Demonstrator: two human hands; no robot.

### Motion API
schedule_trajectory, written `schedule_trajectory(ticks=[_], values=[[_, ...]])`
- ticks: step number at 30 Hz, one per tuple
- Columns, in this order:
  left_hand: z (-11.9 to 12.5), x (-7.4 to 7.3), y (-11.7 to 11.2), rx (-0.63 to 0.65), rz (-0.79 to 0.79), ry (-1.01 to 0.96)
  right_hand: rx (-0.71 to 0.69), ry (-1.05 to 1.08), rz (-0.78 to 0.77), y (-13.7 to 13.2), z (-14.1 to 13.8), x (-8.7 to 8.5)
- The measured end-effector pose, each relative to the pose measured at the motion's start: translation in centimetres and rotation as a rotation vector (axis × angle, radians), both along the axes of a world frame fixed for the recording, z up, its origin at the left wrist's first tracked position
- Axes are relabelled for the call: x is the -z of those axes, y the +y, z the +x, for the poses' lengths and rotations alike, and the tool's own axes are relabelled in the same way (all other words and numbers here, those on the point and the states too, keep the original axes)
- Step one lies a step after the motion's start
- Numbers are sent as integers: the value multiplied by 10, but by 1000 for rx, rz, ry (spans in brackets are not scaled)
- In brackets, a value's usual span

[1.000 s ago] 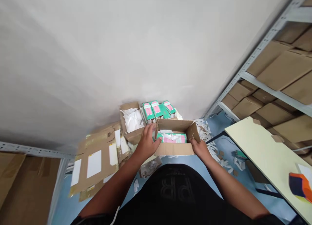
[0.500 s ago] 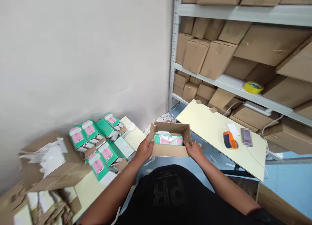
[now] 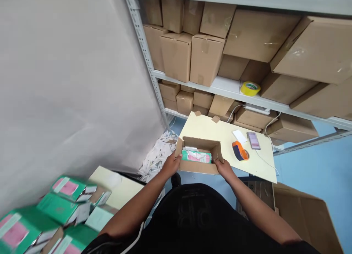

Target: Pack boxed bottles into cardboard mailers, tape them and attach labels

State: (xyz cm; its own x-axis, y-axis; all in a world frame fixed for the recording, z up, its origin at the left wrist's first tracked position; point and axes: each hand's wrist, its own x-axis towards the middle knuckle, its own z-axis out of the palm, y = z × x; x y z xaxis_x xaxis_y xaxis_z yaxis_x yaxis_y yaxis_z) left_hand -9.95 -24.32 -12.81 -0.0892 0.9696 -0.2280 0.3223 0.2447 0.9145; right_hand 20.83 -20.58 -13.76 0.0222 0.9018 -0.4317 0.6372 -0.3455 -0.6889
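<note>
holding a small open cardboard box (image 3: pixel 198 167) out in front of the body, over the near edge of a cream board (image 3: pixel 209 127). left hand (image 3: pixel 171 164) clamped on the box's left end, thumb up at the rim, fingers pressed together and curled round the wall. right hand (image 3: pixel 224 168) clamped on the near right corner, thumb against the wall below the flap, other fingers hidden under the box. flaps standing open at both ends. inside, lying flat along the bottom: one green-and-pink packet (image 3: pixel 196 156), filling most of the length, with a crumpled bit of white wrap (image 3: pixel 192 153) on top and a white slip (image 3: pixel 188 149) tucked at the far side.

on the board, just right of the box: an orange and dark blue tape dispenser (image 3: pixel 240 151). beyond it, a white card (image 3: pixel 239 136) and a blurred-out flat thing (image 3: pixel 253 140) side by side, with a thin white cable (image 3: pixel 266 161) trailing toward the right edge.

farther off, a grey metal rack (image 3: pixel 228 86) packed with closed brown cartons (image 3: pixel 206 57) on every level, plus a yellow roll of tape (image 3: pixel 250 88) sitting on the middle shelf. left of the box, at the foot of the wall, a heap of white paper strips (image 3: pixel 158 156). near left, a pile of green packets (image 3: pixel 64 189) with pink labels, some with end flaps open, beside a second cream board (image 3: pixel 121 188). near right, a large brown carton (image 3: pixel 305 213), contents out of sight.
</note>
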Motion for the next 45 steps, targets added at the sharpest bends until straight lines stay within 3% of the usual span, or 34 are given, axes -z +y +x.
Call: schedule_trajectory(ticks=[5, 9, 14, 17, 20, 23, 26, 29, 31, 33, 36, 43, 45], values=[[-13, 16, 86, 168, 15, 10, 95, -123, -13, 49, -12, 11], [-11, 23, 147, 366, 120, 78, 194, -106, -46, 81, -13, 16], [12, 42, 205, 624, 250, 187, 277, -102, -76, 118, 10, 27], [28, 55, 230, 683, 238, 247, 253, -86, -88, 141, 26, 36], [42, 64, 245, 679, 193, 305, 187, -39, -84, 156, 40, 43], [52, 65, 254, 656, 167, 348, 63, 42, 53, 157, 55, 47], [58, 62, 257, 626, 155, 364, -173, 58, 235, 153, 76, 50], [64, 57, 254, 591, 128, 358, -421, -19, 274, 156, 94, 53], [67, 54, 252, 565, 106, 341, -489, -94, 276, 162, 100, 56], [69, 51, 251, 534, 85, 314, -466, -142, 290, 169, 98, 58], [67, 48, 258, 488, 79, 268, -326, -106, 326, 176, 86, 61], [66, 37, 306, 270, 129, 249, 159, -53, 294, 187, 52, 71], [70, 34, 317, 311, 219, 284, 222, -70, 261, 189, 46, 72]])
